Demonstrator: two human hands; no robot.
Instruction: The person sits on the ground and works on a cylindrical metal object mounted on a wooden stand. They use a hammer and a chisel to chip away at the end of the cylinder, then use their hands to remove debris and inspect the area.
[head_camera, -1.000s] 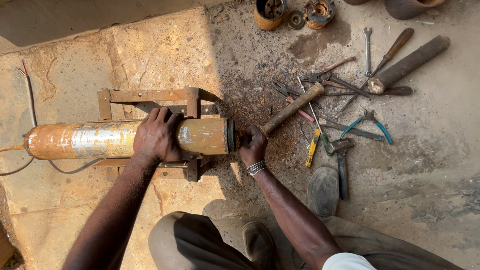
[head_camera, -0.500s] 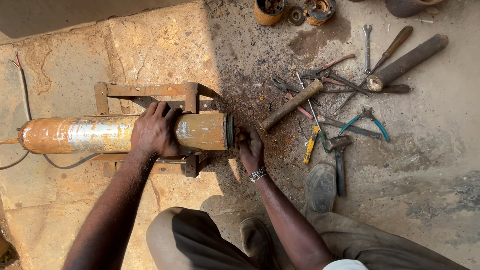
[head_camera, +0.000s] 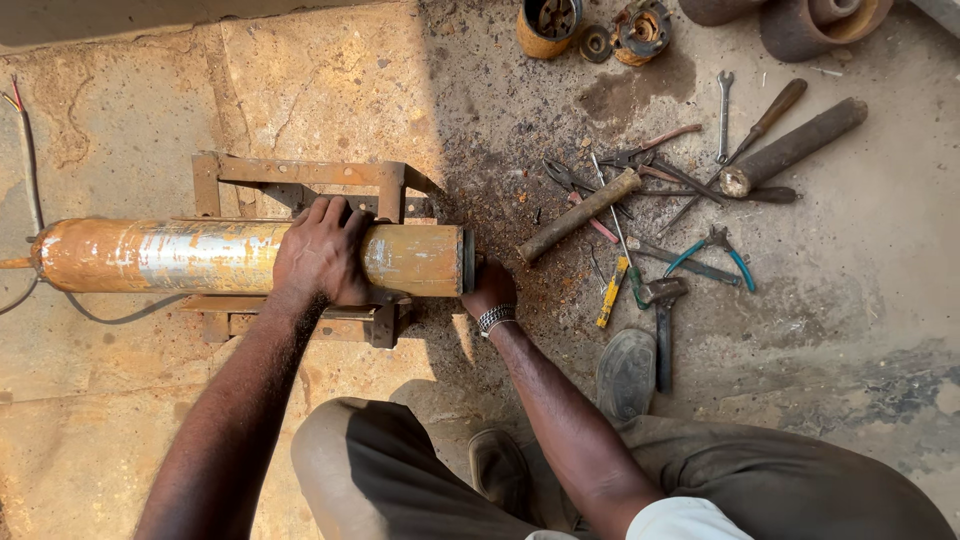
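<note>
The left hand (head_camera: 322, 252) lies palm-down over the top of a rusty orange cylinder (head_camera: 200, 257), fingers curled around its far side in a firm grip. The right hand (head_camera: 490, 288), with a metal bracelet at the wrist, is pressed against the cylinder's open right end; whether its fingers grasp anything there is hidden.

The cylinder rests on a rusted steel frame (head_camera: 300, 175) on the concrete floor (head_camera: 850, 300). Its long axis runs left to right across the view, the open rimmed end pointing right and the tapered end pointing left, where a cable (head_camera: 30, 160) trails away.

Just right of the right hand lies a scatter of tools: a wooden-handled hammer (head_camera: 580, 213) set diagonally, a yellow-handled screwdriver (head_camera: 611, 293), blue-handled pliers (head_camera: 712, 250), a second hammer (head_camera: 663, 320), a spanner (head_camera: 724, 115) and a thick rusty bar (head_camera: 795, 146). Round metal parts (head_camera: 545, 25) sit at the top edge. The person's sandalled feet (head_camera: 626, 372) and bent knees close off the space below.
</note>
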